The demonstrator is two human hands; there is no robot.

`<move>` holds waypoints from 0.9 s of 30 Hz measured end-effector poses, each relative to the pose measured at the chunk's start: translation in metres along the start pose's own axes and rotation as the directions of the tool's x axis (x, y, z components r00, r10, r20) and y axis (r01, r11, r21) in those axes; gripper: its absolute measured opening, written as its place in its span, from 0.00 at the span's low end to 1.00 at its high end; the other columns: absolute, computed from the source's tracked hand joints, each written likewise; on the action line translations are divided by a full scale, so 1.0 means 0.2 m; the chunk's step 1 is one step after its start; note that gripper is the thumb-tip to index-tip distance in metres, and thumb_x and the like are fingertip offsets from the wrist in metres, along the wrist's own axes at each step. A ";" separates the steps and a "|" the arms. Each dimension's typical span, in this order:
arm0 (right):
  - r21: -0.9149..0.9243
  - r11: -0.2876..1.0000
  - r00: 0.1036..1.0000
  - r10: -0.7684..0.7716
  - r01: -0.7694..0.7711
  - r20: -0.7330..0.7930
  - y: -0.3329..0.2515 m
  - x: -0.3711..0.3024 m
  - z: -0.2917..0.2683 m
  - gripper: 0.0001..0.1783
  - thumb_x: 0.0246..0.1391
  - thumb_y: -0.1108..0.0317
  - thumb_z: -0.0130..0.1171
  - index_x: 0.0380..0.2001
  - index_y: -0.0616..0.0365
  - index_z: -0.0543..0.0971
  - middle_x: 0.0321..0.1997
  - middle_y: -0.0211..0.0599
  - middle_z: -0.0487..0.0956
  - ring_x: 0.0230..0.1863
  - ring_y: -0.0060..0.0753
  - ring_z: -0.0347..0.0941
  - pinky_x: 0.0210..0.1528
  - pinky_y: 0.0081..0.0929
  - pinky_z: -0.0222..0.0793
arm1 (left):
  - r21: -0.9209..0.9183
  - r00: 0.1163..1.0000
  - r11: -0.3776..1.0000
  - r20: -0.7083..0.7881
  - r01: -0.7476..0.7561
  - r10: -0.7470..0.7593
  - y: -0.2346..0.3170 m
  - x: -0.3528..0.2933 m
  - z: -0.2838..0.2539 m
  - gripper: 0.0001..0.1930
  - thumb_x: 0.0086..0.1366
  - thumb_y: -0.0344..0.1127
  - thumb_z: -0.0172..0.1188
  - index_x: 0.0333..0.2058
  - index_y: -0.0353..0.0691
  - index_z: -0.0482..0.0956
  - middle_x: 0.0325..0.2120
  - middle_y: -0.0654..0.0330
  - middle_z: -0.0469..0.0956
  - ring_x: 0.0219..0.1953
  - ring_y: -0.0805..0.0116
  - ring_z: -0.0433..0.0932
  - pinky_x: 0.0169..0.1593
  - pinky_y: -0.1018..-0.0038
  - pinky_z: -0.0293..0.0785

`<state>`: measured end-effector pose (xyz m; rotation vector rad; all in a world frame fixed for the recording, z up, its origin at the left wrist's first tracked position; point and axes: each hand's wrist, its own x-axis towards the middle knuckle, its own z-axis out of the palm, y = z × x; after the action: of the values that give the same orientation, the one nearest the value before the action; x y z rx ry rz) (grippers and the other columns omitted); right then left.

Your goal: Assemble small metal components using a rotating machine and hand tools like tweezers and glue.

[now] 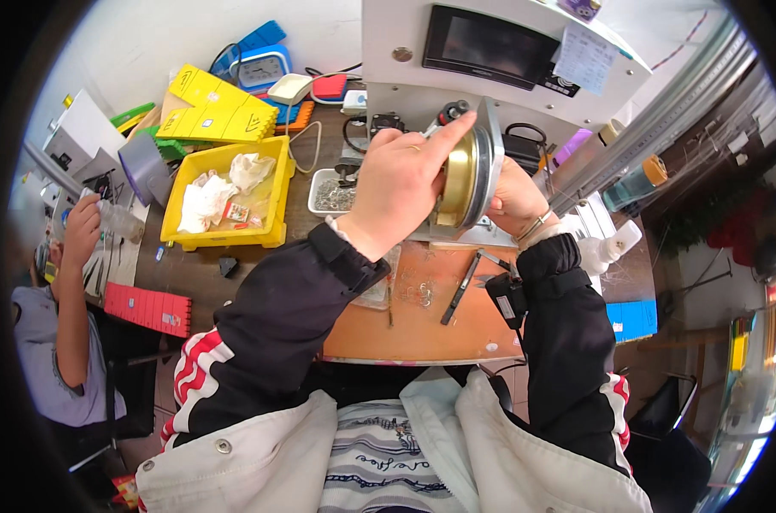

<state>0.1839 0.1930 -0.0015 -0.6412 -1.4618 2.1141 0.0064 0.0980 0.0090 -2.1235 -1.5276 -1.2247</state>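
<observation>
Round brass disc [458, 178] held on edge between both hands above desk [422, 329]. Left hand [401, 184] fingers clamped on near face; right hand [514, 198] fingers behind, grip hidden.

Yellow bin [272, 184] (rags inside), tweezers [460, 289]

Brass-gold disc [456, 179] in grey rim; left of it yellow bin [272, 201] with white rags [204, 205]; red block [148, 309] below bin; orange bench top [413, 329]; black-red-white striped sleeves [259, 333].

right hand [509, 198] mostly hidden behind round brass part [458, 179]; grip unclear
</observation>
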 end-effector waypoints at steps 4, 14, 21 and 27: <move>0.013 0.997 0.996 -0.079 0.080 -0.040 0.03 -0.03 -0.02 0.09 0.55 0.77 0.60 0.41 0.64 0.80 0.28 0.28 0.79 0.18 0.07 0.60 0.20 0.12 0.55 | -0.091 1.000 0.995 0.014 0.028 -0.027 -0.01 0.00 -0.05 0.34 0.53 0.25 0.65 0.61 0.49 0.72 0.28 0.64 0.82 0.32 0.65 0.78 0.44 0.69 0.68; -0.099 0.979 0.714 -0.197 0.176 -0.672 0.48 -0.65 0.21 0.14 0.58 0.75 0.63 0.47 0.62 0.76 0.33 0.23 0.76 0.25 0.06 0.65 0.23 0.08 0.54 | -0.043 0.959 0.958 0.024 0.283 -0.283 -0.28 -0.34 -0.50 0.13 0.62 0.19 0.58 0.42 0.39 0.85 0.31 0.58 0.80 0.37 0.64 0.78 0.43 0.74 0.71; -0.368 0.908 0.715 -0.392 0.200 -0.579 0.69 -0.70 0.34 0.13 0.55 0.82 0.64 0.44 0.65 0.77 0.34 0.27 0.77 0.27 0.08 0.67 0.30 0.09 0.62 | 0.423 0.977 0.906 0.196 -0.009 -0.082 -0.55 -0.46 -0.55 0.13 0.56 0.23 0.59 0.39 0.42 0.86 0.35 0.56 0.81 0.41 0.55 0.79 0.45 0.64 0.73; -0.452 0.871 0.730 -0.434 0.192 -0.528 0.70 -0.68 0.34 0.12 0.56 0.82 0.63 0.43 0.67 0.77 0.34 0.29 0.77 0.26 0.08 0.65 0.30 0.09 0.60 | 0.180 0.932 0.940 0.169 0.290 -0.320 -0.34 -0.57 -0.57 0.11 0.60 0.27 0.61 0.41 0.40 0.84 0.38 0.54 0.81 0.43 0.53 0.78 0.50 0.65 0.73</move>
<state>0.2289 0.0158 -0.0978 -1.0200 -1.4439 1.1854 -0.1184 -0.0203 -0.0229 -2.0100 -2.0315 -0.9674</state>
